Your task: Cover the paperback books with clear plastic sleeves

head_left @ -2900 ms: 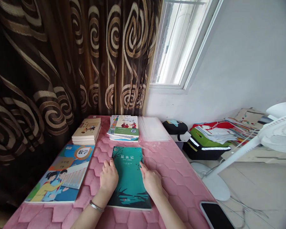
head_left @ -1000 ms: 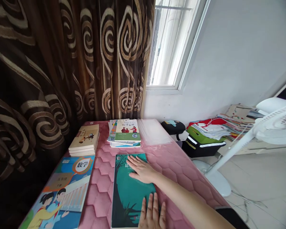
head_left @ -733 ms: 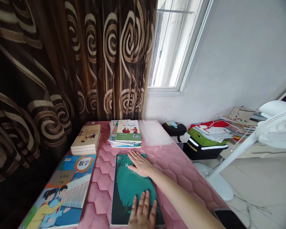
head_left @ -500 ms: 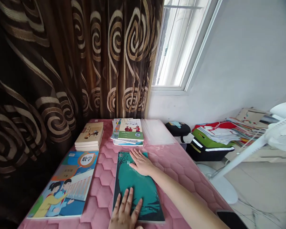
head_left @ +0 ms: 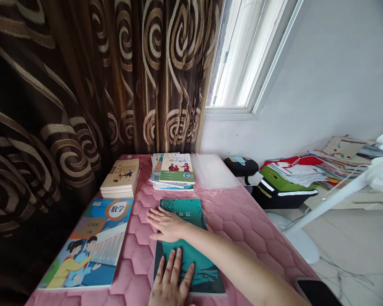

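Note:
A green book (head_left: 196, 250) with a dark tree picture and pale title characters lies flat on the pink quilted cover (head_left: 137, 248). My left hand (head_left: 171, 276) rests on the lower part of its front, fingers spread. Across the upper left edge of the book reaches my right hand (head_left: 166, 225), its fingers stretched out past the edge. Neither hand grips anything. The right forearm hides part of the book's middle and right side.
Left lies a blue maths textbook (head_left: 89, 244); behind it is a stack of tan books (head_left: 120, 175). Further back are a pile of books (head_left: 177, 170) and clear plastic sheets (head_left: 213, 171). A dark phone (head_left: 317, 292) lies near the right edge, beside a white fan (head_left: 332, 199).
My right hand has slid left across the book, from its upper right part to its upper left edge. My left hand stays on the lower part. The view has shifted slightly.

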`<action>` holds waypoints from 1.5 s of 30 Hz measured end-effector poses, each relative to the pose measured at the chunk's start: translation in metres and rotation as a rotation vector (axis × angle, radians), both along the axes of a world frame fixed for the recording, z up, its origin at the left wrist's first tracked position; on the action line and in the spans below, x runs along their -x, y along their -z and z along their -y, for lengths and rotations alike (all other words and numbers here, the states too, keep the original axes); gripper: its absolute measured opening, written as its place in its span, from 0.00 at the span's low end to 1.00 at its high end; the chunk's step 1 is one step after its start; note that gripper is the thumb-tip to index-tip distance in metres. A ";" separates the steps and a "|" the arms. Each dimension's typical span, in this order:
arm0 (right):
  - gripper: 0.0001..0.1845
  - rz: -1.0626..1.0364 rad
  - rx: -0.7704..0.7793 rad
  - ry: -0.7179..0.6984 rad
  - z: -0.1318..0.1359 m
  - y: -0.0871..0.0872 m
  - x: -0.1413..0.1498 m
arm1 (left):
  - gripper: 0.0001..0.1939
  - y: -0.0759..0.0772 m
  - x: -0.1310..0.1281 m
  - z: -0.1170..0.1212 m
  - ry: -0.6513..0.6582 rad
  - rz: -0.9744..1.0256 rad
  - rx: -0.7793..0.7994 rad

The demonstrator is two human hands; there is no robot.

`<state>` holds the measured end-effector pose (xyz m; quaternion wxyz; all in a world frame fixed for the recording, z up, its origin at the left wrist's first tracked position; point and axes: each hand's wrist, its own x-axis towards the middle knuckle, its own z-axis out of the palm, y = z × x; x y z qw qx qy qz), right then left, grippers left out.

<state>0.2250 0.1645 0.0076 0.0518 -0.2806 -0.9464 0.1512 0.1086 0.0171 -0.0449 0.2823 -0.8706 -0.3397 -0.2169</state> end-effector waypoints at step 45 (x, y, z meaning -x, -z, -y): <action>0.29 -0.065 -0.583 0.697 0.178 0.059 -0.073 | 0.24 -0.015 -0.059 -0.004 -0.241 0.115 0.330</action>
